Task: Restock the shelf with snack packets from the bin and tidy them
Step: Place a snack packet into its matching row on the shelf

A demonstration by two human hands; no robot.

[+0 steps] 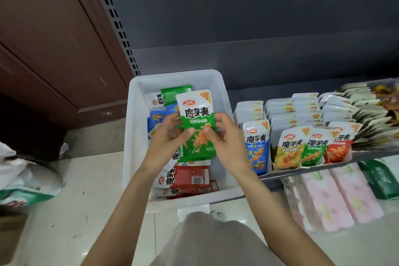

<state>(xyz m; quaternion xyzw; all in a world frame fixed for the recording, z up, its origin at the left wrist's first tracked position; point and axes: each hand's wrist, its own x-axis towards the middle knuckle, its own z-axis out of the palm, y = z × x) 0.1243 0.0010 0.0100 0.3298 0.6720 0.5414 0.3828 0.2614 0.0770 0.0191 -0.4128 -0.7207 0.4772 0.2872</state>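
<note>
Glossy green packet (197,124) between hands (226,136)

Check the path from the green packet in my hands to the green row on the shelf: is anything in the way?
Nothing visible blocks it. Both hands, left and right, hold the green packet above the white bin. The green row lies to the right, beyond the lower blue and yellow rows.

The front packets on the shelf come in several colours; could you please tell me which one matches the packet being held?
The green front packet, third from the left between the yellow and red ones, matches the held green packet.
</note>
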